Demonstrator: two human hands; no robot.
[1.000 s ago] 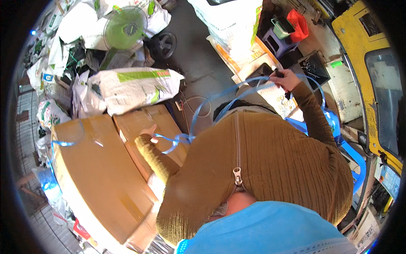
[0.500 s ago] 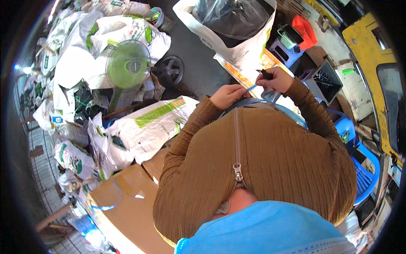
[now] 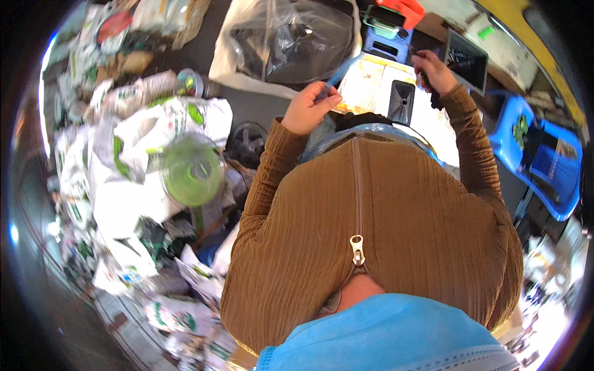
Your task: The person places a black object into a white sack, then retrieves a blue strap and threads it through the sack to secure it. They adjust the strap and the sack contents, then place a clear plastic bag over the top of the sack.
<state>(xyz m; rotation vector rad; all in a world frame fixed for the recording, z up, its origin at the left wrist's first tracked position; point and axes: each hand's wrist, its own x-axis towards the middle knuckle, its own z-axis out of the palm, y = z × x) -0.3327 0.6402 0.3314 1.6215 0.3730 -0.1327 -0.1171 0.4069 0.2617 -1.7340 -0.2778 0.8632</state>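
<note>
My left hand [image 3: 311, 106] is closed, with a thin blue strip [image 3: 342, 71] sticking up out of its fingers; the strip is smeared by motion. It hovers at the left side of the brightly lit white work surface [image 3: 366, 77]. To the right, over that surface's edge, my right hand [image 3: 436, 74] is closed round a small dark tool [image 3: 435, 99] whose kind I cannot make out. Between the two hands lies a black rectangular piece [image 3: 402, 102] with a hollowed face. My lap in blue cloth [image 3: 371, 128] borders the surface on the near side.
A white sack lined with black plastic [image 3: 291, 40] stands ahead. Beyond the surface are a blue-grey holder [image 3: 387, 44], a green container [image 3: 383, 21] and a dark bin [image 3: 467, 60]. A blue plastic chair [image 3: 550, 164] is at right. Filled sacks [image 3: 133, 176] and a green round fan [image 3: 195, 170] crowd the left.
My hands have moved apart: the left went left with the blue strip, the right went right and away. The black rectangular piece now shows between them. The whole view has shifted.
</note>
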